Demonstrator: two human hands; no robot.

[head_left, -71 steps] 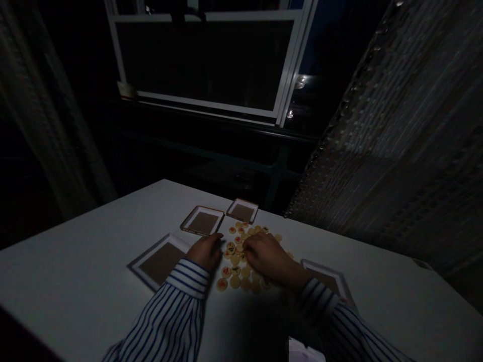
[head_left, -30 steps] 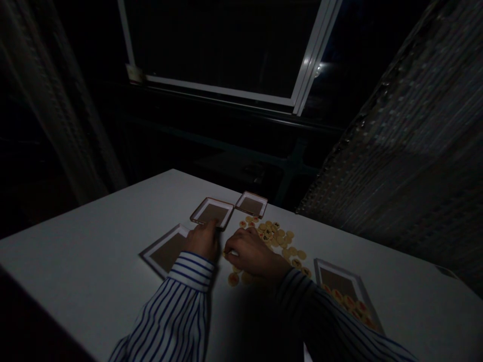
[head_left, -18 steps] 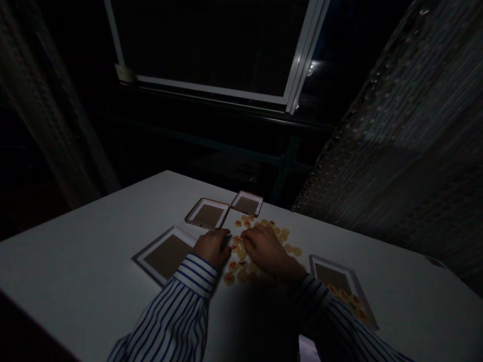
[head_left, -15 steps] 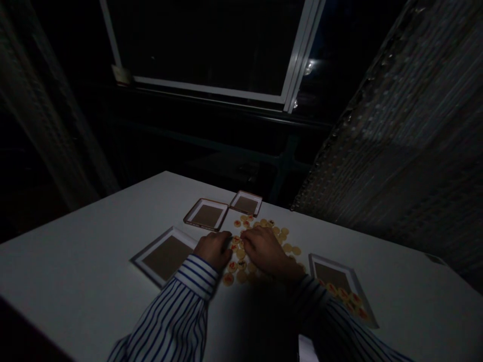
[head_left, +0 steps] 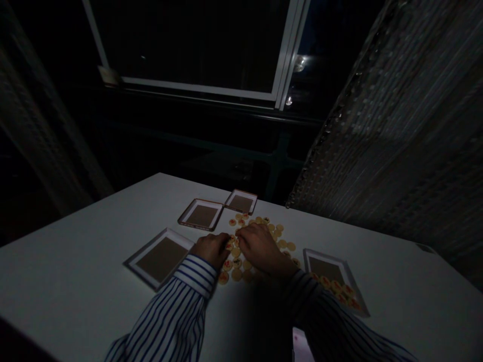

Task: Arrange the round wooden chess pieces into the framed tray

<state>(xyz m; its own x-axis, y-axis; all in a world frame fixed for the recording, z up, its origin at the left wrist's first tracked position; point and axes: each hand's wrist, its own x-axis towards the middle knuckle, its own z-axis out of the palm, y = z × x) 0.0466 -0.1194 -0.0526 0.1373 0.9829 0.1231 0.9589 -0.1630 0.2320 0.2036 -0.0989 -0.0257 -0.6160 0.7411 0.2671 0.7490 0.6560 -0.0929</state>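
Observation:
A scatter of round yellow game pieces (head_left: 264, 236) with red or dark marks lies on a white table (head_left: 75, 281). My left hand (head_left: 211, 249) rests curled at the left side of the pile, its fingertips among the pieces. My right hand (head_left: 260, 247) lies over the middle of the pile, fingers bent down onto the pieces. What either hand pinches is hidden. Both arms wear blue-striped white sleeves. A shallow tray (head_left: 341, 269) at the right holds several pieces at its near end.
Three more shallow white-rimmed trays with brown floors lie on the table: one at the near left (head_left: 158, 257), one further back (head_left: 200, 214), a small one (head_left: 241, 201) behind the pile. A dark window frame (head_left: 196, 90) and a curtain (head_left: 396, 125) stand beyond the table's far edge.
My right hand moved from the pile's near left back over its middle. My left hand came off the rear tray's edge to the pile's left side. The view drifted slightly.

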